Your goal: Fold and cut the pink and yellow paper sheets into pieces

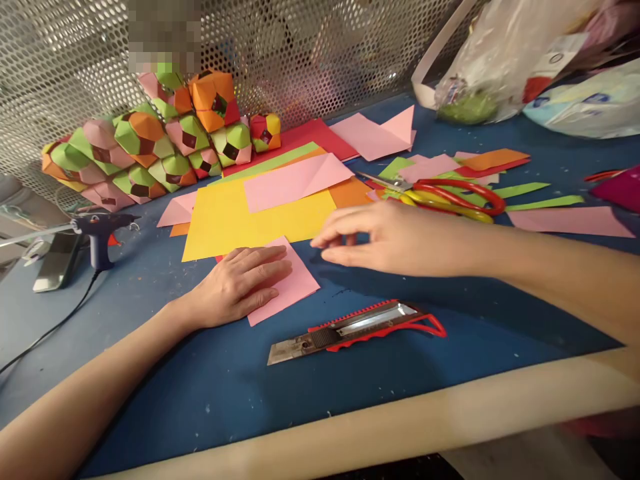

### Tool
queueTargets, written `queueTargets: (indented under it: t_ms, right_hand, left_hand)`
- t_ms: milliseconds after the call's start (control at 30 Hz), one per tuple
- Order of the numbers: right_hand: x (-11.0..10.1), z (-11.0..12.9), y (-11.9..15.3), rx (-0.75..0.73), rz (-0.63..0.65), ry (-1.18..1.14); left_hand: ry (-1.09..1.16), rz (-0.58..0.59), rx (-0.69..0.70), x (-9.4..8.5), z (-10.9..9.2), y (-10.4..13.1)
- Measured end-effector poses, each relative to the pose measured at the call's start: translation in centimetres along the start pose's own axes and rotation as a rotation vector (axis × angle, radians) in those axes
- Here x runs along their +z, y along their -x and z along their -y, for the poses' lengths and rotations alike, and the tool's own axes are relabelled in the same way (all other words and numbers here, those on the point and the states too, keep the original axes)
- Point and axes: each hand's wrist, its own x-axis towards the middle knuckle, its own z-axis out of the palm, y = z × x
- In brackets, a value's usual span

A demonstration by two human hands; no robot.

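Note:
My left hand [245, 283] lies flat, fingers stretched, on a small pink sheet of paper [295, 283] on the blue table. To its right my right hand [373, 237] hovers just above the table, fingers bent and thumb apart, with nothing visible between them. In front of both hands lies a red utility knife [367, 325], its blade [290, 349] out and pointing left. Behind them is a yellow sheet [225, 223] with a folded pink strip [295, 183] on top. Scissors with red and yellow handles [450, 197] rest just beyond my right wrist.
Folded paper balls [145, 137] are stacked against the perforated metal panel [300, 60]. A glue gun [100, 237] and a phone [57, 263] sit at left. Green paper strips [545, 202] and other scraps lie at right, near a plastic bag [495, 67]. The pale table edge [360, 413] runs along the front.

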Motion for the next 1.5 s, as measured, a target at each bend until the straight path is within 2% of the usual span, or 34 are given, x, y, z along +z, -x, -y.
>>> queueTargets:
  t_ms: [100,233,333,433,600,700,900,1133,1200,1367,1433,1500]
  right_hand:
    - [1.3,-0.6,-2.7,0.094,-0.041,0.01]
    - [3.5,-1.0,-5.0,-0.01,-0.081,0.111]
    - [4.6,-1.0,-5.1,-0.111,-0.072,0.189]
    - [5.3,-1.1,-4.3,-0.186,-0.09,0.221]
    - [6.2,-1.1,-3.4,-0.229,-0.273,0.098]
    - [6.4,-1.2,-3.3,-0.177,-0.317,-0.021]
    - [5.9,-1.8,-3.5,0.017,-0.404,-0.312]
    - [4.5,-4.0,-4.4,0.207,-0.737,-0.647]
    - [4.3,-4.6,-4.7,0.266,-0.782,-0.778]
    - [4.2,-4.4,-4.8,0.329,-0.728,-1.005]
    - [4.1,-3.6,-4.6,0.4,-0.647,-1.128]
    - [3.8,-2.7,-4.3,0.499,-0.5,-1.275]
  left_hand:
    - [-0.021,-0.038,-0.003,-0.1,-0.2,0.1]
    - [-0.039,-0.105,-0.112,-0.3,-0.3,0.4]
    - [-0.028,-0.128,-0.228,-0.3,-0.3,0.7]
    - [-0.024,-0.133,-0.255,-0.2,-0.2,0.8]
    - [-0.013,-0.15,-0.234,0.0,0.0,0.9]
    - [-0.008,-0.152,-0.243,0.0,-0.1,0.9]
    - [-0.019,-0.156,-0.227,0.0,0.0,1.0]
    - [-0.015,-0.12,-0.211,-0.2,0.1,0.9]
    - [-0.005,-0.106,-0.212,-0.2,0.2,0.9]
    - [0.002,-0.12,-0.2,-0.2,0.1,0.8]
    - [0.02,-0.129,-0.203,-0.1,0.1,0.8]
    - [0.042,-0.14,-0.222,0.0,0.1,0.7]
